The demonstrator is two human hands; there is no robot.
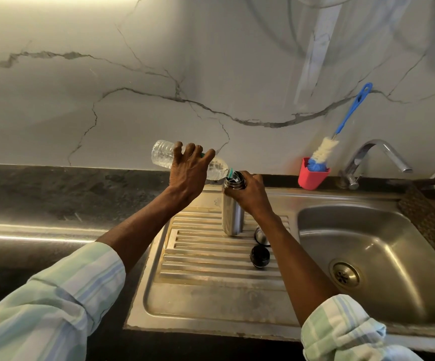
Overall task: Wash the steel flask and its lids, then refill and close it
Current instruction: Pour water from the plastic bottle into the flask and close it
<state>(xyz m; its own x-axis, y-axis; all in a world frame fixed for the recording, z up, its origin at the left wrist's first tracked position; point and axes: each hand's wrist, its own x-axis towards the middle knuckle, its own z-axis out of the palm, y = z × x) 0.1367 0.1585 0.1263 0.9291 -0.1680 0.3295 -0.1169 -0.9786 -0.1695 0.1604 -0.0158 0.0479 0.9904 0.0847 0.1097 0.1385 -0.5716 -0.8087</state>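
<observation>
Tilting ribbed clear plastic bottle (187, 160) in left hand (189, 173) grip, right hand (249, 194) grip around cylindrical steel flask (232, 214)

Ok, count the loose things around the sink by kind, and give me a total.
Steel flask: 1
Flask lids: 2
Plastic bottle: 1
Bottle brush: 1
Red cup: 1
Total: 6

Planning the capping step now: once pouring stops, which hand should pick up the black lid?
Probably the right hand: the black lid lies on the drainboard beside that forearm, while the left hand holds the plastic bottle.
</observation>
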